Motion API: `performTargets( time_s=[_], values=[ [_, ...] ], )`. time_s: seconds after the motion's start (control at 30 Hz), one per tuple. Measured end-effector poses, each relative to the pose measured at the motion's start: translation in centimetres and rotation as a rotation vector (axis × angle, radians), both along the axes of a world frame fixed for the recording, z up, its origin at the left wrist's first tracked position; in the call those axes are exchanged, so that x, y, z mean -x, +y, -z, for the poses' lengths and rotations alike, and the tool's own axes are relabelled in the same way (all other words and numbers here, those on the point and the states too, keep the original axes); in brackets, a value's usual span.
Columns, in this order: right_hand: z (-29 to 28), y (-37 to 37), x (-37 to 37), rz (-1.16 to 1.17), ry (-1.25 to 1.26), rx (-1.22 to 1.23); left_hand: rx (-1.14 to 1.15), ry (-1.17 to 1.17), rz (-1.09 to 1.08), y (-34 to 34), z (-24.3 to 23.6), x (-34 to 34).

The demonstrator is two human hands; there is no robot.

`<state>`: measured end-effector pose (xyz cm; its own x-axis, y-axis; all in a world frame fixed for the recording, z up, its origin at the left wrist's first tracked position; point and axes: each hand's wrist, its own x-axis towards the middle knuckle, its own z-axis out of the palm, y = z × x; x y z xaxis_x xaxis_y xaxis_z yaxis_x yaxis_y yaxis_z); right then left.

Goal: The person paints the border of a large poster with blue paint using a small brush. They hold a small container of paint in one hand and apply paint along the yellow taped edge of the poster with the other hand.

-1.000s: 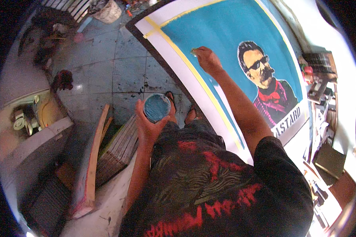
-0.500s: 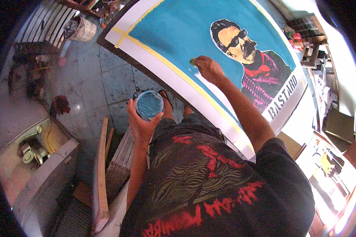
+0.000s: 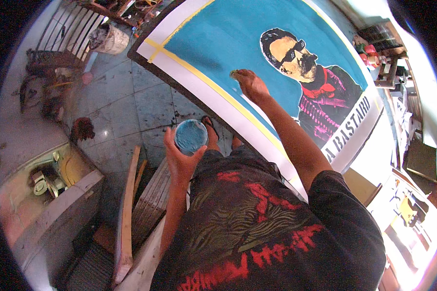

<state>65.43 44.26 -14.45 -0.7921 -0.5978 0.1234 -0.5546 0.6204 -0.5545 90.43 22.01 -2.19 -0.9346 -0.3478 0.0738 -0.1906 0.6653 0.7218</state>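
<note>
My left hand is closed around a round tub of blue paint, held upright below the sheet's near-left edge. In my right hand, the fingers pinch a small yellow-green, sponge-like piece. That hand is over the blue background of a large painted poster, and the piece appears to touch the paint. The poster carries a portrait of a figure with dark glasses and a red scarf. Yellow masking tape runs along the border between the blue and the white margin. A paler patch shows beside my right hand.
A dark board edge sticks out under the poster. A stained bucket stands at the far left, near slats. A pale trough and wooden planks lie left of me. Red-capped containers sit at the far right.
My right hand has slid slightly left and away over the blue area, still pinching the piece. My left hand keeps hold of the tub. The whole view has shifted a little.
</note>
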Motion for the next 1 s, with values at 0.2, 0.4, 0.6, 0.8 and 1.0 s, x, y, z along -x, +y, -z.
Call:
performTargets(
  time_s=[0.2, 0.4, 0.6, 0.8, 1.0],
  values=[
    [1.1, -0.6, 1.8, -0.015, -0.062, -0.069, -0.013, -0.037, -0.025, -0.2, -0.1, -0.9],
    [-0.3, -0.2, 2.4, -0.02, -0.071, -0.12, -0.052, -0.069, -0.065, 0.1, -0.4, -1.0],
    [0.6, 0.4, 2.0, -0.049, -0.035, -0.096, -0.053, -0.049, -0.061, 0.0, -0.5, -1.0],
    [0.2, 0.2, 1.1, -0.001, -0.013, -0.023, -0.029, -0.043, -0.057, -0.1, -0.1, -1.2],
    [-0.9, -0.1, 1.0, -0.037, -0.076, -0.098, -0.067, -0.023, -0.044, -0.2, 0.3, -1.4]
  ],
)
